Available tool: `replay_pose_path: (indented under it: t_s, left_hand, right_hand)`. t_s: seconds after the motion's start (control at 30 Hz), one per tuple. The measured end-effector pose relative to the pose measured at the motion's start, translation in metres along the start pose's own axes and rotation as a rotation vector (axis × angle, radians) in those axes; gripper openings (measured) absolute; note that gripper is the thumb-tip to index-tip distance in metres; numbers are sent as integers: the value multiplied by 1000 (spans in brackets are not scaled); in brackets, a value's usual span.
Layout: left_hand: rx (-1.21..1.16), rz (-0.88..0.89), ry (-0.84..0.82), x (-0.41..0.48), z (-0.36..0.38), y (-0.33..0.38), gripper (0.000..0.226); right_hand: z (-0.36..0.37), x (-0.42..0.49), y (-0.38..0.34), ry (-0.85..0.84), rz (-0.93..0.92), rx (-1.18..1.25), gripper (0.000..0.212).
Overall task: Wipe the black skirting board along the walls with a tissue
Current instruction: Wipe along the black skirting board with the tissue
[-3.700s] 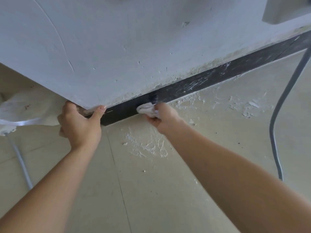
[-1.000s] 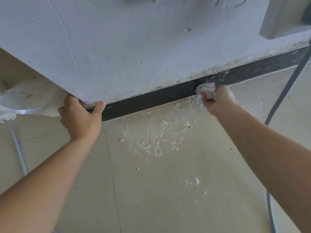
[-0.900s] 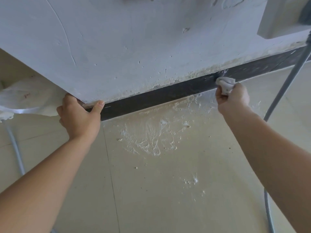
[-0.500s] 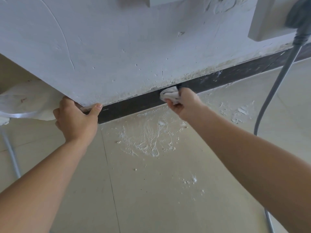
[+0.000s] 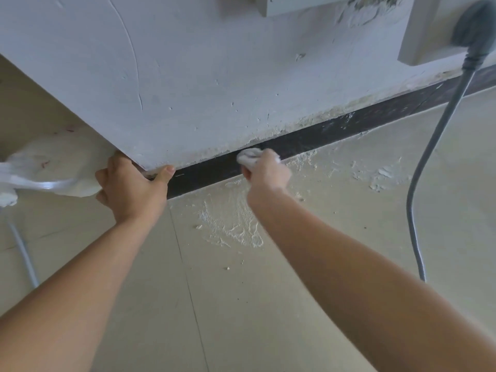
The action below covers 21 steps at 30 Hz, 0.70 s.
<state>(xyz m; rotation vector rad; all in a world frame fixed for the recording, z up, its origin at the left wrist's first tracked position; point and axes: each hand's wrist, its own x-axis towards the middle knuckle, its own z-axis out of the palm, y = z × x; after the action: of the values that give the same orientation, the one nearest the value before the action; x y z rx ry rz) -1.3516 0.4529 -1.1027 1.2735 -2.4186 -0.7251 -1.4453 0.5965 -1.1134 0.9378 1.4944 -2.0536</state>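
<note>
The black skirting board [image 5: 322, 139] runs along the foot of the white wall [image 5: 214, 76], from the wall corner up to the right. It carries white specks further right. My right hand [image 5: 265, 171] grips a crumpled white tissue [image 5: 248, 156] and presses it against the board a little right of the corner. My left hand [image 5: 132, 187] grips the wall corner, thumb on the front face, fingers wrapped round the side.
White plaster dust [image 5: 230, 224] lies on the beige floor tiles below the board. A grey cable [image 5: 429, 170] hangs from a plug [image 5: 475, 30] in a wall socket at the right. A white bag [image 5: 51, 167] lies past the corner at the left.
My right hand swept the tissue right along the board, then back left towards the corner, where it is now. My left hand stayed on the wall corner.
</note>
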Motion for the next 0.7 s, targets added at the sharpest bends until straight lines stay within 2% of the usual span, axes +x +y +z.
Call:
replay_pose_path:
  t_s: [0.07,0.2,0.47,0.53,0.6,0.63,0.7]
  left_hand:
    - [14,5,-2,2,-1,0,43]
    - [66,16,-14,4,-2,-2,43]
    - [26,-6,-19,-2,-3,0,49]
    - [52,-86,-70,-8,-6,9,56]
    - [28,-295,-162,-11,-3,18,60]
    - [-19,-415,-229,-15,-2,23,60]
    - [-230,-560,-473,-25,2,38,53]
  right_hand:
    - [17,-18,24,-57,-34,-78,23]
    - [9,-35,50,-226,-33,-444,17]
    - [-62,-48,-7,-28,-107,-573,9]
    - [-76,-63,-28,-11,-143,-628,11]
    - [-90,-78,-48,12,-194,-678,12]
    - [-96,-85,-58,36,-215,-681,13]
    - [-109,-97,-76,103,-256,-663,13]
